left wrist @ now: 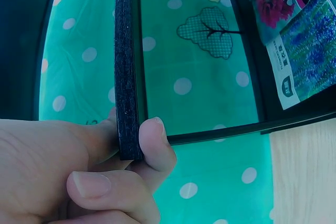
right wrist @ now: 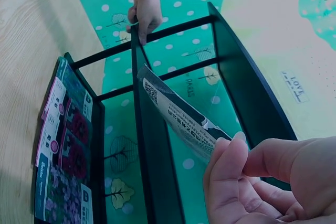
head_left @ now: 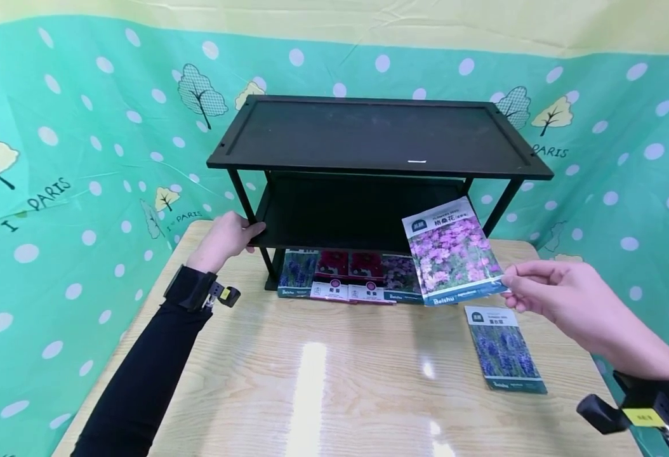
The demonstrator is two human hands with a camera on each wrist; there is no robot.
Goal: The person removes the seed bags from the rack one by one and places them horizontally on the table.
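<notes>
My right hand (head_left: 563,298) pinches the lower right corner of a seed packet (head_left: 454,254) with pink-purple flowers on its front. The packet is tilted and overlaps the right front of a black shelf rack (head_left: 380,139) in the head view. Its printed back with a QR code faces the right wrist camera. At the rack's left front corner, my left hand (head_left: 226,241) grips the edge of the middle shelf (left wrist: 126,66), thumb on top and fingers below. Several seed packets (head_left: 348,276) stand in a row on the bottom level, red-flowered ones in the middle.
Another seed packet (head_left: 507,349), with blue-purple flowers, lies on the wooden table (head_left: 243,381) to the right, in front of the rack. Green dotted cloth (head_left: 83,190) hangs behind and at both sides. A small white mark (head_left: 417,161) shows on the rack's top panel.
</notes>
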